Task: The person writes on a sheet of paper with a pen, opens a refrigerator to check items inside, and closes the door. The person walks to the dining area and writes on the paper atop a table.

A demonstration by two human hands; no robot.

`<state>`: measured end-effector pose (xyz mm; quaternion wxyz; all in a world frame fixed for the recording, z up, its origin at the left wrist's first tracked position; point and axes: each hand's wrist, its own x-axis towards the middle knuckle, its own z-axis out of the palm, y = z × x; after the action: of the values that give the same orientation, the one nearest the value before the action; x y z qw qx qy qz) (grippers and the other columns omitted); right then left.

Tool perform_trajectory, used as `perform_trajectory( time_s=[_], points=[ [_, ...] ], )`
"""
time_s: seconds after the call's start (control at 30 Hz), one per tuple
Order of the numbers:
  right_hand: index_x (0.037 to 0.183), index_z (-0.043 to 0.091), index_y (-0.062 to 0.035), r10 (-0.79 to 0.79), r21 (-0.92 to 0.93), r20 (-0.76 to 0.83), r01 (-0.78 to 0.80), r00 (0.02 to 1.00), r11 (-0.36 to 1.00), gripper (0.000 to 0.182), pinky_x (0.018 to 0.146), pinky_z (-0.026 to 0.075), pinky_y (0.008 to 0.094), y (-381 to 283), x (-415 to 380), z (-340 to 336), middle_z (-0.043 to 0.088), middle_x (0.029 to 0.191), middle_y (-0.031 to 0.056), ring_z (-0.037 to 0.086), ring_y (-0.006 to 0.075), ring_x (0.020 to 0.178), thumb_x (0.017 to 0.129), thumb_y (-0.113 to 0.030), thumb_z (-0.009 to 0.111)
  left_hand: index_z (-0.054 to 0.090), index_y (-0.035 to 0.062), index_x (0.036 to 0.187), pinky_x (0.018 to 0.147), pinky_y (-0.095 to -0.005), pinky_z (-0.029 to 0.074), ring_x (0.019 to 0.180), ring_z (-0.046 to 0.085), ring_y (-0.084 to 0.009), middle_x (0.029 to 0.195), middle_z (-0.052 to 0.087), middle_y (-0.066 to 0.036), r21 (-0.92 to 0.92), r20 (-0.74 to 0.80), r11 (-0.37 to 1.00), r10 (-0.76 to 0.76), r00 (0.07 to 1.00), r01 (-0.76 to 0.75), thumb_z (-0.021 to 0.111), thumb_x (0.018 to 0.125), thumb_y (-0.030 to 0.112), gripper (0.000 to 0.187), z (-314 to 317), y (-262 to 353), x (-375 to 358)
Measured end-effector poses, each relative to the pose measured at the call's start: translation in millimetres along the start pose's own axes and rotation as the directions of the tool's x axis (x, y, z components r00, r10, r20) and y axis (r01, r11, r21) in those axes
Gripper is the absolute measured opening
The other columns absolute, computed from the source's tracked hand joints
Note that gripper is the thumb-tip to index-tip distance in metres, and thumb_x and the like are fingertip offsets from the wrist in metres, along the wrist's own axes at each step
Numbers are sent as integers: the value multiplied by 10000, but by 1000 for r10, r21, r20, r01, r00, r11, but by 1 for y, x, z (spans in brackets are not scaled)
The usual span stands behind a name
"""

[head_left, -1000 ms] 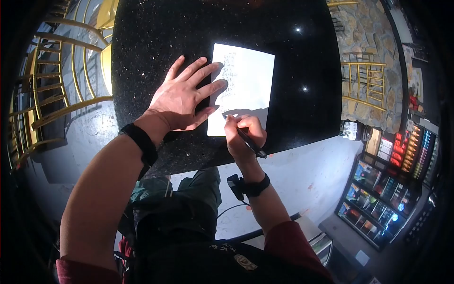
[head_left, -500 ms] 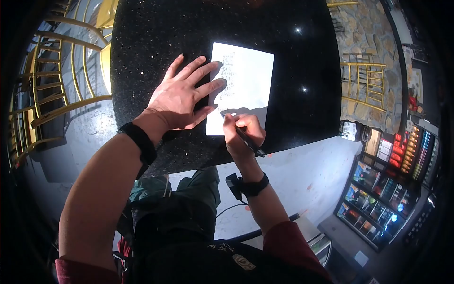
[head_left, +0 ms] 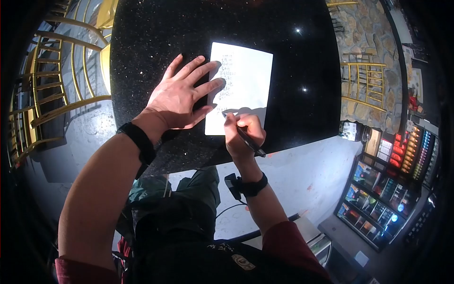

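Observation:
A white sheet of paper (head_left: 248,78) lies on the dark speckled table (head_left: 156,28), with small lines of handwriting down its left part. My left hand (head_left: 182,94) rests flat with fingers spread, its fingertips on the paper's left edge and its palm on the table. Near the paper's lower edge, my right hand (head_left: 244,135) is closed around a black pen (head_left: 250,142), whose tip is at the sheet just below the written lines. Both wrists wear black bands.
Yellow metal chairs (head_left: 71,71) stand beyond the table's left side, and another yellow chair (head_left: 364,85) is on the right. A glass-fronted display cabinet (head_left: 373,201) and shelves of bottles (head_left: 411,149) are at the lower right. A dark cable hangs near my right wrist.
The pen tip and my right hand have shifted very slightly to the right over the paper. My left hand holds its place.

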<state>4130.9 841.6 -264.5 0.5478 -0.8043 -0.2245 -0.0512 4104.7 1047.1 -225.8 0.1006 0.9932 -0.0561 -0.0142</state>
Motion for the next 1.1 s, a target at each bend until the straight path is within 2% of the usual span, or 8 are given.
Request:
perform_trajectory(
  time_s=[0.07, 0.7, 0.8, 0.9, 0.97, 1.1],
  points=[
    [744, 456, -50, 3, 34, -25, -2, 1000, 999, 296, 514, 451, 230, 1, -1, 2, 628, 641, 90, 596, 97, 555, 799, -17, 744, 476, 295, 1402, 1210, -531, 113, 1452, 271, -250, 1540, 344, -33, -41, -16, 999, 5, 1000, -6, 571, 912, 475, 530, 0, -2, -1],
    [738, 455, -52, -21, -4, -21, 21, 1000, 1000, 287, 506, 453, 230, 0, -1, 0, 624, 632, 100, 607, 116, 541, 801, -11, 732, 477, 291, 1404, 1212, -527, 108, 1454, 265, -246, 1543, 338, -30, -18, -12, 1000, 3, 1000, -4, 563, 915, 487, 534, 1, 0, -1],
    [740, 457, -51, -27, -18, 17, 27, 999, 999, 288, 502, 448, 231, -2, 0, -2, 618, 629, 99, 600, 114, 534, 799, -14, 736, 474, 295, 1406, 1212, -525, 108, 1456, 260, -244, 1545, 335, -30, -28, -14, 1000, 3, 1000, -3, 565, 915, 487, 535, 1, -1, -1],
    [740, 456, -51, -37, 1, -26, 37, 999, 999, 287, 504, 443, 229, 2, -1, 0, 613, 634, 90, 592, 107, 535, 804, -7, 733, 473, 300, 1407, 1212, -524, 110, 1455, 261, -245, 1543, 338, -32, 5, 4, 1000, -2, 1000, 2, 570, 912, 487, 538, 0, 0, 0],
    [741, 455, -51, 12, 45, -89, -8, 996, 999, 279, 510, 443, 228, 4, -3, 3, 610, 642, 81, 589, 102, 544, 814, 10, 718, 476, 300, 1403, 1211, -525, 115, 1454, 265, -246, 1538, 347, -34, -36, -16, 999, -1, 1000, 1, 577, 909, 487, 538, 0, 0, -1],
    [742, 456, -51, 25, 6, -42, -25, 999, 1000, 275, 514, 446, 228, -1, -1, 1, 610, 646, 73, 587, 98, 554, 817, 21, 710, 482, 297, 1396, 1210, -527, 118, 1450, 272, -248, 1534, 351, -34, -22, -18, 1000, 4, 1000, -4, 582, 906, 487, 535, 1, 0, 0]
  ],
)
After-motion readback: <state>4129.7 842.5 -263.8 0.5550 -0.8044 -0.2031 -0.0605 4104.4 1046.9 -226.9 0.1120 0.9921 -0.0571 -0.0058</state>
